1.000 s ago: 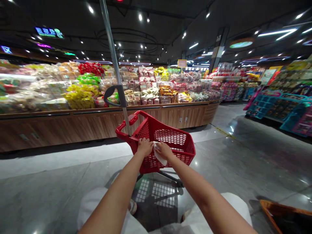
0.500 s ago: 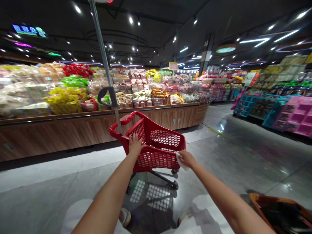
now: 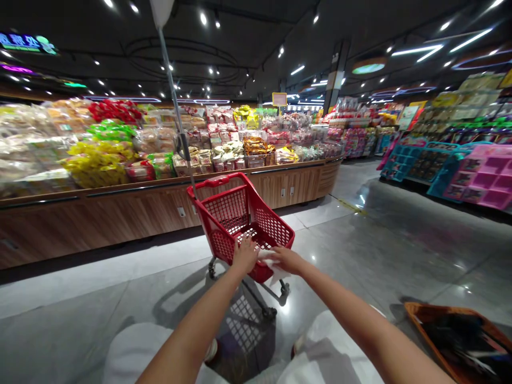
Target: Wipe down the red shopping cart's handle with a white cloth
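Note:
A red plastic shopping cart [image 3: 272, 220] with a lattice basket stands on the floor before me, turned at an angle. My left hand [image 3: 245, 255] rests on its near rim, fingers stretched out and apart over the edge. Close beside it, at the near front corner, my right hand [image 3: 287, 260] holds a thin, crumpled white tissue [image 3: 275, 271] against the rim. Part of the tissue hangs below the fingers. Both hands cover some of the near rim. A grey pole [image 3: 170, 80] rises by the cart's handle [image 3: 216, 182].
Behind the cart runs a wood-panelled counter [image 3: 132, 213] stacked with bagged snacks [image 3: 100, 160]. An orange-brown basket [image 3: 416, 314] with dark things inside sits at the lower right. Pink shelving [image 3: 492, 170] and teal racks [image 3: 406, 165] stand to the right.
The cart has swung round, its near front corner now closer to me. My hands have come together on the rim: the left moved right, the right moved left with the tissue.

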{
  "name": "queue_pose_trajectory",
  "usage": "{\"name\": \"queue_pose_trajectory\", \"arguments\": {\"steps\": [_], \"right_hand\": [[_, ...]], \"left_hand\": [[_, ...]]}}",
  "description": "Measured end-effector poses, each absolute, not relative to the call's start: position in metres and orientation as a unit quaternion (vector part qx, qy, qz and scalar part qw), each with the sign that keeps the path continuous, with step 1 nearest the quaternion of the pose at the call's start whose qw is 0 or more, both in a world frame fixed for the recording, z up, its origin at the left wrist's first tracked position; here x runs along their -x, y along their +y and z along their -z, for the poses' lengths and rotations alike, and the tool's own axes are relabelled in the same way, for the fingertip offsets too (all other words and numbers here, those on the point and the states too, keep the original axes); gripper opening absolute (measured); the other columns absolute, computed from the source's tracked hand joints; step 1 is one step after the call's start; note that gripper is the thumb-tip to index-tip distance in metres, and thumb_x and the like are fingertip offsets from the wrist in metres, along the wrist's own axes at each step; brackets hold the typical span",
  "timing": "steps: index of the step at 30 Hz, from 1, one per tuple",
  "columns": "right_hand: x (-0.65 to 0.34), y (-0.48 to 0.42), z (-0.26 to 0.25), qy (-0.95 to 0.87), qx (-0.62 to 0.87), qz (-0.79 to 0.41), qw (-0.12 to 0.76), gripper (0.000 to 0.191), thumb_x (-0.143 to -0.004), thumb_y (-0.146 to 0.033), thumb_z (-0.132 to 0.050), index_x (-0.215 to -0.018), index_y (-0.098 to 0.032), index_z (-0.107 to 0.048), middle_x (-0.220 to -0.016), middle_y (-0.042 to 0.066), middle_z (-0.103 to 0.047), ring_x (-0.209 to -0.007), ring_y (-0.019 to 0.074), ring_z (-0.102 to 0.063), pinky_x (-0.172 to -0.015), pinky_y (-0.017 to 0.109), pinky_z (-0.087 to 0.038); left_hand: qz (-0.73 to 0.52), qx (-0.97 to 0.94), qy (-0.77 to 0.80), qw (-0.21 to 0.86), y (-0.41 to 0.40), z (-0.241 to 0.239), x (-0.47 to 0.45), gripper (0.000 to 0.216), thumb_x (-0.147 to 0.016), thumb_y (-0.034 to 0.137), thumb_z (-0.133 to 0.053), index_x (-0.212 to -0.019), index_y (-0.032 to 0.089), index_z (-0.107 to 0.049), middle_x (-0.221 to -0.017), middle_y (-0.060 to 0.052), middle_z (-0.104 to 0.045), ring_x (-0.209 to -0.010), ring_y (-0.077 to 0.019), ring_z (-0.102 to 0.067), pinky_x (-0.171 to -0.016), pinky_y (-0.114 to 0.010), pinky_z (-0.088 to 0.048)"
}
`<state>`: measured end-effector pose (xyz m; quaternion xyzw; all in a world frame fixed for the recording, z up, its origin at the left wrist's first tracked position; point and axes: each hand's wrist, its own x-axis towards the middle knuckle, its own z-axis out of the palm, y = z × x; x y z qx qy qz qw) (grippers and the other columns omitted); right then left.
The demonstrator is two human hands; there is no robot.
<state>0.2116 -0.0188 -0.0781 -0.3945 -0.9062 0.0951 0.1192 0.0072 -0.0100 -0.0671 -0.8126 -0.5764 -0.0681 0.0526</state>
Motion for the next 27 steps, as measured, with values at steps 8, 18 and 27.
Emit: {"name": "queue_pose_trajectory", "arguments": {"steps": [8, 18, 27], "right_hand": [[-0.177, -0.015, 0.076, -0.898, 0.419, -0.087, 0.103, 0.031, -0.092, -0.028, -0.05, -0.121, -0.027, -0.059, -0.117, 0.007, -0.057, -0.107, 0.0214, -0.053, -0.093, 0.035, -0.039], [-0.153, -0.021, 0.065, -0.898, 0.43, -0.057, 0.071, 0.029, -0.093, -0.038, -0.048, -0.107, -0.019, -0.064, -0.106, 0.009, -0.063, -0.099, 0.0213, -0.058, -0.091, 0.034, -0.039], [-0.121, -0.043, 0.074, -0.886, 0.449, -0.037, 0.113, 0.028, -0.096, -0.033, -0.041, -0.109, -0.02, -0.062, -0.105, 0.009, -0.06, -0.098, 0.0201, -0.056, -0.085, 0.03, -0.04]], "left_hand": [[0.073, 0.753, -0.653, 0.042, -0.008, 0.073, 0.02, 0.046, -0.094, 0.037, -0.033, -0.138, 0.029, -0.042, -0.15, -0.007, -0.033, -0.143, -0.0282, -0.015, -0.112, -0.056, -0.019], [0.066, 0.753, -0.654, 0.03, -0.015, 0.075, 0.048, 0.047, -0.094, 0.031, -0.032, -0.14, 0.024, -0.04, -0.15, -0.009, -0.033, -0.143, -0.0256, -0.017, -0.114, -0.053, -0.018], [0.083, 0.741, -0.665, 0.029, -0.023, 0.078, 0.036, 0.047, -0.095, 0.031, -0.03, -0.14, 0.022, -0.04, -0.152, -0.008, -0.03, -0.143, -0.0275, -0.012, -0.114, -0.053, -0.018]]}}
